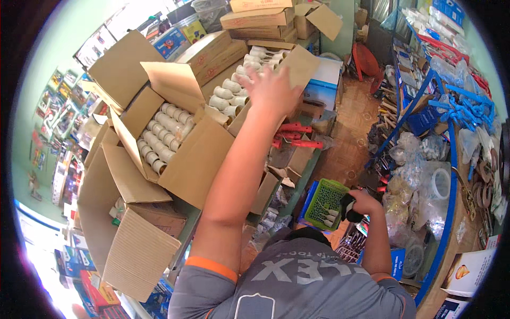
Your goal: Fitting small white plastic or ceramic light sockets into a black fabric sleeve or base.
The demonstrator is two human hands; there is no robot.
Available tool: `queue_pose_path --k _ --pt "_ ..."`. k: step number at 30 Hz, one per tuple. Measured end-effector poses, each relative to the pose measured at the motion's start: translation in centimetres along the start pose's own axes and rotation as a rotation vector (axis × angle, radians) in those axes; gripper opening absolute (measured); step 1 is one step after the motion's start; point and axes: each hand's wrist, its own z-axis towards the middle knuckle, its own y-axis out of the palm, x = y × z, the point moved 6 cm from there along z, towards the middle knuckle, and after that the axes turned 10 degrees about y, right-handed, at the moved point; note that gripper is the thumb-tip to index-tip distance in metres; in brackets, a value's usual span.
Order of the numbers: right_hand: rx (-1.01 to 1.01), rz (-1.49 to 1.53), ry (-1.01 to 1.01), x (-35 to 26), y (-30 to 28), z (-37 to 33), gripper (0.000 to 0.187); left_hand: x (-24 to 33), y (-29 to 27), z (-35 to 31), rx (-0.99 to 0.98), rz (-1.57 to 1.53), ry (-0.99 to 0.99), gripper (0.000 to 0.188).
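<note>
My left hand (271, 91) is stretched forward with its fingers spread and nothing visible in it. It hovers over a long open cardboard box holding rows of cream-white, cup-like pieces (231, 85). Whether the fingertips touch any of them I cannot tell. Nearer on the left, a second open box (196, 159) is packed with similar white cylindrical pieces (164, 133). Down on the right, my right hand (365, 203) is closed round a black object (350, 208) whose kind is unclear. Beside that hand sits a green plastic basket (320, 198) with a few white pieces inside.
Red-handled tools (297, 135) lie beside the far box. Stacked cartons (260, 18) stand at the back. A blue-framed shelf (451, 186) crowded with bagged goods runs along the right. Tiled floor (348, 127) shows between, with a red round object (366, 61) farther off.
</note>
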Motion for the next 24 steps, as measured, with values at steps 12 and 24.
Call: queue_pose_path --k 12,24 --pt "0.054 0.072 0.157 1.8 1.2 2.1 0.04 -9.4 1.4 -2.7 -0.601 0.044 -0.287 0.055" --pt "0.072 0.153 -0.15 -3.3 4.4 2.7 0.043 -9.2 -1.4 -0.6 -0.922 0.55 0.11 0.029"
